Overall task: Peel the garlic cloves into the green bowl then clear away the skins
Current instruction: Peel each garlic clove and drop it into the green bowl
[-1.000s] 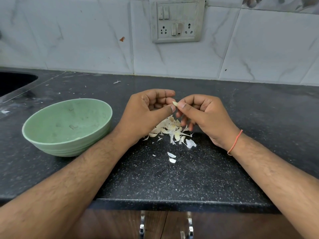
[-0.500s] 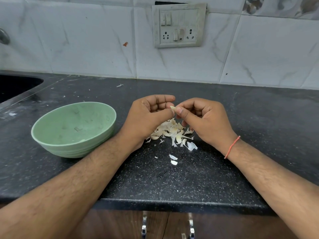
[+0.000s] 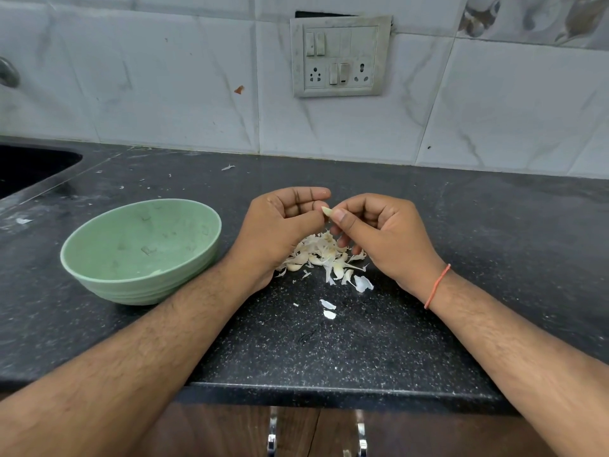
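**Clove pinched between both hands**

Curled fingers of the left hand (image 3: pixel 280 222) and right hand (image 3: pixel 382 232) pinch one garlic clove (image 3: pixel 326 211) above the skins pile (image 3: pixel 324 255). The green bowl (image 3: pixel 99 275) sits left of that pile on the counter (image 3: pixel 494 225).

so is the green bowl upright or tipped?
Upright. The green bowl sits flat on the counter, rim level and opening facing up, left of the left hand.
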